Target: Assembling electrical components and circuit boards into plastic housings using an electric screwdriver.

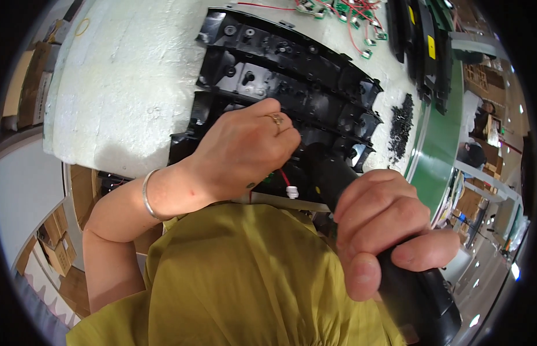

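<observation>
Gripped in my right hand is a black electric screwdriver, tilted so that its nose points toward the near row of parts. Several black plastic housings lie side by side in rows in front of me. My left hand rests over the nearer housings with its fingers curled in; whatever they pinch is hidden. Below that hand a white connector on a red wire sticks out, beside a bit of green circuit board. The screwdriver's tip is out of sight among the dark parts.
White foam sheeting covers the worktop under the housings. A heap of small black screws lies to their right. Small green circuit boards with red wires sit at the back, near long black strips. The green table edge runs along the right.
</observation>
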`<action>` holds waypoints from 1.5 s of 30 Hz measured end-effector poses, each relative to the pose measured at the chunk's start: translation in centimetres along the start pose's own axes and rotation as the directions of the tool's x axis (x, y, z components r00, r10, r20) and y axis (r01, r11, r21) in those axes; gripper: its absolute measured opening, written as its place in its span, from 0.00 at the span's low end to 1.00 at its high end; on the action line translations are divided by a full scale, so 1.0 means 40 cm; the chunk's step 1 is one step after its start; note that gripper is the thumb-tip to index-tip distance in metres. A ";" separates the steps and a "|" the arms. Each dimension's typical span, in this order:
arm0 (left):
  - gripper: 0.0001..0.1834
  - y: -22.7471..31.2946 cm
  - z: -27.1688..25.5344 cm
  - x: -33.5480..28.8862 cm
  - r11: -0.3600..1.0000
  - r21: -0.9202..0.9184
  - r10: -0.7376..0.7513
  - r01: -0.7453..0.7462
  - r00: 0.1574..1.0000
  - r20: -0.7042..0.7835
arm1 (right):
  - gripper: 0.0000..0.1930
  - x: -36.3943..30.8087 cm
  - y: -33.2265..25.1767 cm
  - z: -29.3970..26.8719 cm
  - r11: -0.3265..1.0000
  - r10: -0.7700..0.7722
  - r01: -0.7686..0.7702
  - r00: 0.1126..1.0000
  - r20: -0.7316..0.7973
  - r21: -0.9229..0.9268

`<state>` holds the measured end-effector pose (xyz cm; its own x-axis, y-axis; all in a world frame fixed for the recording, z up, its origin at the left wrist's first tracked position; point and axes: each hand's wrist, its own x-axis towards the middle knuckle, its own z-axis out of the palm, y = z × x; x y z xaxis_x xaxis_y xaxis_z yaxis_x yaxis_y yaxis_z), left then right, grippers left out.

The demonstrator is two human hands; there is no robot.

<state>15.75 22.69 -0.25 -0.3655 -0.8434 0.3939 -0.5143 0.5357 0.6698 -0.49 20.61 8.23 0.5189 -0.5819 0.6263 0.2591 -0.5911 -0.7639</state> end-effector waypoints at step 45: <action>0.16 0.084 0.204 0.353 0.893 -0.361 0.330 -0.270 0.937 0.116 | 0.11 -0.161 -0.177 -0.313 0.978 -0.191 0.192 0.680 -0.708 -0.080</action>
<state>2.54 12.93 2.41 -0.6026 -0.6080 0.5169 -0.0800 0.6905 0.7189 -15.87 21.55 11.54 -0.2736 -0.6781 0.6821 0.2877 -0.7344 -0.6147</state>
